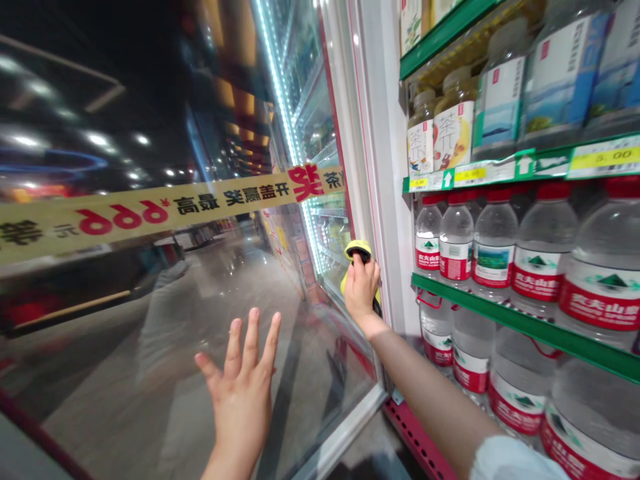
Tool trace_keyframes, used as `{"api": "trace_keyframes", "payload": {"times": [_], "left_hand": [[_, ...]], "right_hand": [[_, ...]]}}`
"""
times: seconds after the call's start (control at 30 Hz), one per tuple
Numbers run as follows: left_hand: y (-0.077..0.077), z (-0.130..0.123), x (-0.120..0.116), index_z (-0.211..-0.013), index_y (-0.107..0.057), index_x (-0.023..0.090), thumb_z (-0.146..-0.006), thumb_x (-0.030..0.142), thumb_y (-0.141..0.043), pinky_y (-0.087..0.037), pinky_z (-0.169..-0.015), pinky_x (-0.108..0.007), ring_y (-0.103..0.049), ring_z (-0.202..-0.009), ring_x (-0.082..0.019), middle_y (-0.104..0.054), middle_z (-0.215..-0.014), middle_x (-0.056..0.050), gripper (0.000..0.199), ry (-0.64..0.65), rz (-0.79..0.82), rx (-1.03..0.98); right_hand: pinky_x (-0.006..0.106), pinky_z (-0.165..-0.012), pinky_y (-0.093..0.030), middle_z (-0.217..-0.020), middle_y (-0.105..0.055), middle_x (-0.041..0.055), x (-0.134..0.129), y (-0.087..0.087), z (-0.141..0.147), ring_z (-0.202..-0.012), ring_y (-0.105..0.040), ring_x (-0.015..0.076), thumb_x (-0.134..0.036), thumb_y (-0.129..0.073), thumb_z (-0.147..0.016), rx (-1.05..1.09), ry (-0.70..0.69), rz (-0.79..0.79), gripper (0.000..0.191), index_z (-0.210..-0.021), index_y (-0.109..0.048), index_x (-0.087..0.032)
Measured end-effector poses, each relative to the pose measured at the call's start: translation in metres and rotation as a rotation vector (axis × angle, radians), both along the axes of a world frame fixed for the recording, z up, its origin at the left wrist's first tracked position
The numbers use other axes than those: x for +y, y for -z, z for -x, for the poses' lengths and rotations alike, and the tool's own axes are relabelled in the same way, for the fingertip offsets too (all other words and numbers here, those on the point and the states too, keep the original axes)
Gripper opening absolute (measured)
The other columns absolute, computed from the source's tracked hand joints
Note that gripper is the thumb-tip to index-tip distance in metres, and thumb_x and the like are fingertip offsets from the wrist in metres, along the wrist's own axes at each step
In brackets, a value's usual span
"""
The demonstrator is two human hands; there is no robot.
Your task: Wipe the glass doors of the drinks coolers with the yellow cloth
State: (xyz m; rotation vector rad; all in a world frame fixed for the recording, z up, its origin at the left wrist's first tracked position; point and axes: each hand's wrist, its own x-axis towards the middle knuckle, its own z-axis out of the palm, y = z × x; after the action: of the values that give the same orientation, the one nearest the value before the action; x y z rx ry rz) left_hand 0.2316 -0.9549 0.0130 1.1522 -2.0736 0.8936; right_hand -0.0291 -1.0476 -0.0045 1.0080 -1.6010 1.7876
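We have our left hand point(243, 393) raised in front of the glass door point(280, 287), its fingers spread apart and gripping nothing; we cannot tell whether it touches the pane. Our right hand point(363, 287) is closed around a yellow and black cloth point(357, 245), which sits at the side edge of the glass, just beside the white frame point(377, 200). A pale sleeve point(515, 460) covers part of our right arm.

A yellow strip point(205, 200) with red and black lettering, seen in reverse, crosses the glass.

To our right stand shelves with green edges point(500, 320). On the middle one we see water bottles point(495, 257) in a row, see-through, with red caps and red and white labels, clear liquid inside. Below them are larger bottles point(471, 370) with similar labels, some with red carrying loops. Above, the tea bottles point(453, 130) look brownish inside, and next to them are wide bottles point(560, 80) with landscape labels; how full these are, we cannot tell. Yellow price tags point(605, 158) line the shelf edge beneath.
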Motion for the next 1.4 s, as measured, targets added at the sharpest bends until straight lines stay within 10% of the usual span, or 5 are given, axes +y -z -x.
{"api": "trace_keyframes", "payload": {"times": [0.27,0.53,0.73,0.97,1.4], "left_hand": [[0.005,0.002,-0.005,-0.159,-0.002,0.044,-0.086,0.0,-0.06,0.003,-0.115,-0.077,-0.016,-0.156,-0.032,-0.023,-0.168,-0.011,0.103,0.052,0.061,0.036],[0.005,0.0,-0.004,-0.158,-0.001,0.042,-0.087,0.0,-0.059,0.001,-0.116,-0.076,-0.018,-0.155,-0.031,-0.03,-0.165,-0.013,0.101,0.006,0.081,0.004],[0.008,-0.001,-0.009,-0.158,-0.005,0.042,-0.088,0.0,-0.056,0.001,-0.117,-0.075,-0.017,-0.156,-0.029,-0.032,-0.165,-0.011,0.096,-0.01,0.121,-0.001],[0.013,-0.004,-0.017,-0.159,-0.017,0.04,-0.085,0.005,-0.065,0.0,-0.118,-0.074,-0.018,-0.157,-0.03,-0.028,-0.167,-0.01,0.095,-0.068,0.201,-0.062],[0.013,-0.007,-0.018,-0.158,-0.028,0.034,-0.089,0.007,-0.059,-0.001,-0.119,-0.075,-0.002,-0.159,-0.027,-0.022,-0.168,-0.009,0.081,-0.078,0.204,-0.092]], "right_hand": [[0.051,-0.098,-0.046,-0.116,-0.063,0.0169,0.006,0.022,-0.007,-0.114,-0.052,0.0305,-0.021,-0.041,-0.098,0.028,-0.021,-0.023,0.036,-0.119,-0.07,-0.021],[0.048,-0.099,-0.044,-0.127,-0.062,0.0185,0.008,-0.098,-0.003,-0.119,-0.049,0.031,-0.021,-0.041,-0.1,0.019,-0.004,0.025,0.041,-0.133,-0.064,-0.019],[0.044,-0.1,-0.045,-0.127,-0.062,0.0148,0.017,-0.065,0.014,-0.118,-0.049,0.0277,-0.015,-0.047,-0.096,0.276,-0.079,-0.025,0.033,-0.115,-0.074,-0.022],[0.044,-0.103,-0.043,-0.129,-0.062,0.0143,0.009,-0.146,-0.015,-0.114,-0.047,0.0275,-0.016,-0.044,-0.099,0.179,-0.11,0.115,0.039,-0.128,-0.069,-0.021],[0.044,-0.105,-0.041,-0.128,-0.062,0.015,0.014,-0.154,-0.03,-0.117,-0.047,0.0293,-0.019,-0.043,-0.099,0.221,-0.091,0.017,0.04,-0.131,-0.067,-0.022]]}}
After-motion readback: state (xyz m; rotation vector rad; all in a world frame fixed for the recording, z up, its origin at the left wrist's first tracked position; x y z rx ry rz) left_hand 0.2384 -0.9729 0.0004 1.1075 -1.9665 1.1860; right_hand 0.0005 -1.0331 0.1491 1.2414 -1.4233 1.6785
